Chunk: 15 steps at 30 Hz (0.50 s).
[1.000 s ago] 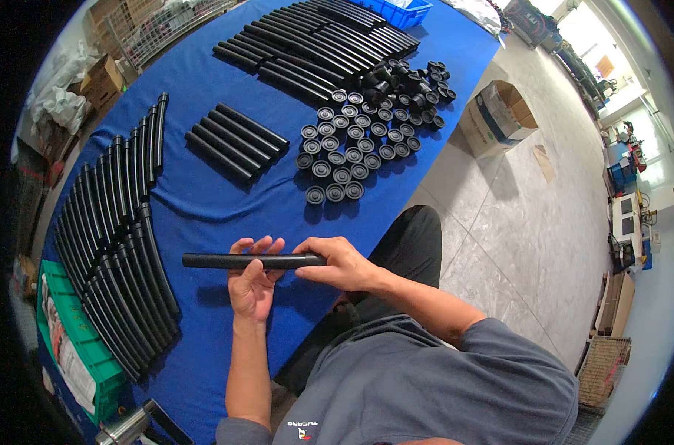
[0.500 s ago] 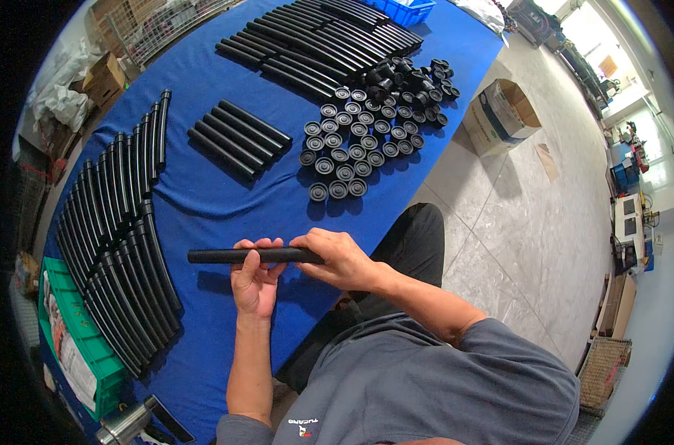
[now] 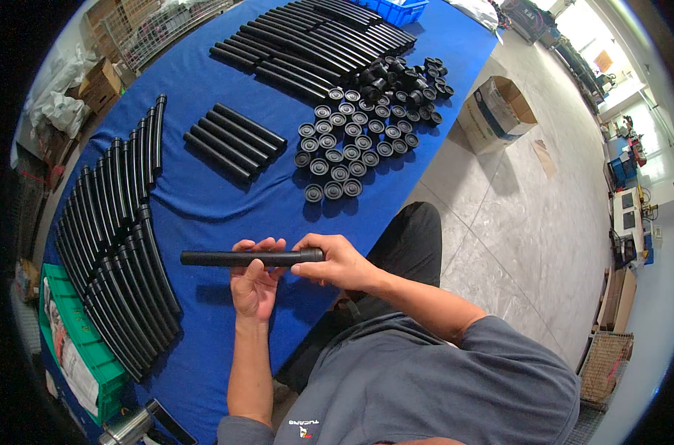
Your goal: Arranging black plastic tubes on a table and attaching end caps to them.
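A black tube [image 3: 215, 258] lies level above the blue cloth. My left hand [image 3: 255, 291] is closed round its middle, palm up, with the thumb in front and the fingertips behind. On the tube's right end sits a wider black end cap [image 3: 309, 255], which my right hand [image 3: 342, 262] grips, fingers wrapped over its outer end. Beyond my hands are many loose black end caps [image 3: 340, 173], most standing round face up and some heaped. To their left lies a short row of black tubes [image 3: 235, 142].
Capped tubes [image 3: 126, 289] fan out at the left, beside a green crate [image 3: 111, 386]. More tubes [image 3: 292, 44] lie in rows at the far end, near a blue basket [image 3: 396, 11]. A metal cylinder [image 3: 129, 426] is at lower left. An open carton [image 3: 500, 115] stands on the floor.
The fingers of my right hand have shifted toward the tube's right end, so the cap now shows. The tube has moved slightly left.
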Motion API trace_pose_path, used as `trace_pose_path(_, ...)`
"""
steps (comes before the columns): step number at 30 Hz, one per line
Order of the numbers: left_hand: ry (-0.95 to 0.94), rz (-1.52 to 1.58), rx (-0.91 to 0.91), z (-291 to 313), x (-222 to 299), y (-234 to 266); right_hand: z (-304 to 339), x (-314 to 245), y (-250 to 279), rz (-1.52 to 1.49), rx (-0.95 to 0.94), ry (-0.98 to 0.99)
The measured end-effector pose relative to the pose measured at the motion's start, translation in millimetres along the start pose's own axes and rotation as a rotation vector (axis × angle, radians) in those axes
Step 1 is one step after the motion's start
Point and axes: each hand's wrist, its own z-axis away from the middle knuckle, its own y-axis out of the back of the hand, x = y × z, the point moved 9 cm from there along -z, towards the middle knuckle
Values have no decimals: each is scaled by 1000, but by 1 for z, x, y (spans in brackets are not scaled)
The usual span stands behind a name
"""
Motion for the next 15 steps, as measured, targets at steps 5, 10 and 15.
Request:
trace_pose_path(5, 41, 0, 10, 0, -3, 13, 11, -34, 3, 512, 187, 400)
trace_pose_path(10, 22, 38, -4, -1, -2, 13, 11, -36, -6, 615, 129, 518)
trace_pose_path(15, 8, 31, 14, -1, 3, 18, 3, -25, 8, 242, 118, 209)
